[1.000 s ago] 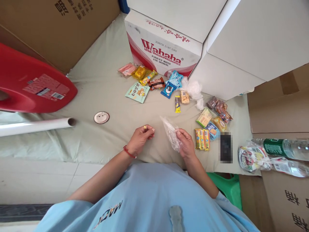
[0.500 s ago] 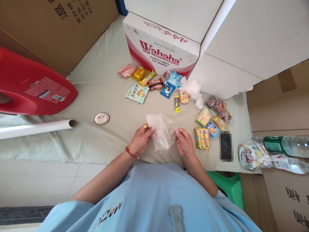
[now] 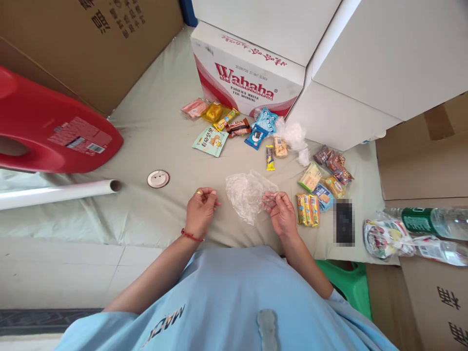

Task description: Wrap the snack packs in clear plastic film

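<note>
A crumpled clear plastic bag [image 3: 245, 195] hangs just above the cloth in front of me. Its right edge is pinched between the thumb and fingers of my right hand [image 3: 282, 213]. To the left of the bag and apart from it is my left hand [image 3: 202, 209], thumb pressed against curled fingers, with nothing visible in it. Close by my right hand lie yellow snack packets [image 3: 307, 209] and a blue packet [image 3: 323, 196]. Beyond the bag are a small yellow bar [image 3: 269, 157] and a mint-green pouch [image 3: 210, 141].
More wrapped snacks [image 3: 239, 127] lie before the Wahaha carton [image 3: 246, 73]. A round badge [image 3: 158, 179], white tube [image 3: 58, 193] and red jug [image 3: 54, 126] stand or lie at left. White plastic bags [image 3: 294, 135] sit at the back; bottles [image 3: 420, 220] lie at right.
My left hand has let go of the plastic bag and moved left. The bag now hangs from my right hand alone, more spread out. The camera view has shifted slightly.
</note>
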Demonstrator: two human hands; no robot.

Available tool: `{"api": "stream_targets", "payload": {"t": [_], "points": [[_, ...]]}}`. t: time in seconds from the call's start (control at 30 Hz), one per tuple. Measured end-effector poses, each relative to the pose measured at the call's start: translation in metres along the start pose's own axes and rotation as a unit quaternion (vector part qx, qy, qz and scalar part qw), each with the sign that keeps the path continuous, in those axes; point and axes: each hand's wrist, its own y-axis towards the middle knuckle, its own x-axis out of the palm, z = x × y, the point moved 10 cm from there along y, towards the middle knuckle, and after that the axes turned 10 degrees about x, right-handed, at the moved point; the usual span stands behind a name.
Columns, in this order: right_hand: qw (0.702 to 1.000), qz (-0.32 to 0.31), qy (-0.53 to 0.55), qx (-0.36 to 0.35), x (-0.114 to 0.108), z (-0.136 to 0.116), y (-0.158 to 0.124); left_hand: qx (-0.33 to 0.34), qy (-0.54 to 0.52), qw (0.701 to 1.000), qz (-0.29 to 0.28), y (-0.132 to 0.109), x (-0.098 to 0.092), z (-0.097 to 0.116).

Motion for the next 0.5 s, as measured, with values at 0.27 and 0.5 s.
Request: {"api": "stream_targets", "payload": {"t": [0.27,0.5], "points": [[0.994,-0.1,0.025,0.045,0.029,-0.005,-0.012,0.103,0.117,0.982,-0.106,-0.009,0.052,0.025],[1.0,0.005,0.003,0.013,-0.012,-0.019,-0.009,0.03,-0.088,0.991,-0.099,-0.003,0.054,0.022]]}}
